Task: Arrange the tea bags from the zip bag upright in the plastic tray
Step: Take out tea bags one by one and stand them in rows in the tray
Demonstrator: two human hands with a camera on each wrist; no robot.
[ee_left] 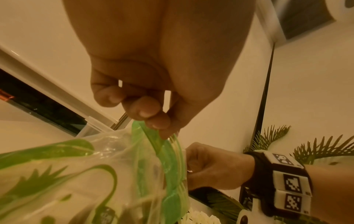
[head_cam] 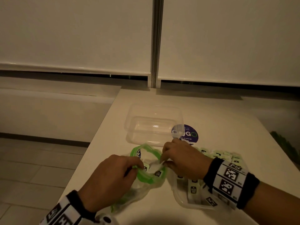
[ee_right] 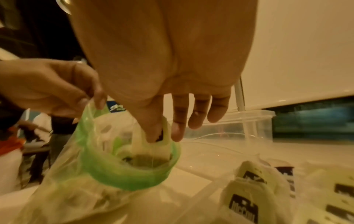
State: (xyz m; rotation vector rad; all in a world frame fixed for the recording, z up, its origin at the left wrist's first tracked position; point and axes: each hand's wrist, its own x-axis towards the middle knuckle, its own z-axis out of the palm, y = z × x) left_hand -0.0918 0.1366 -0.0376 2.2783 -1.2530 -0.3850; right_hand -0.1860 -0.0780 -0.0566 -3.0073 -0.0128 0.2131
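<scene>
The left hand (head_cam: 110,176) pinches the green zip rim of the zip bag (head_cam: 146,177), holding its mouth open on the white surface (head_cam: 219,120). The right hand (head_cam: 181,159) reaches into the mouth, its grip apparently pinching a tea bag (ee_right: 166,134). More tea bags (head_cam: 194,185) lie under the right wrist. The clear plastic tray (head_cam: 154,125) sits just beyond.

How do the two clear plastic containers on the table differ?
The far container holds no tea bags; the near tray under the right wrist holds many tea bags. The far container shows whole; the near tray is partly hidden. Both are clear plastic.
</scene>
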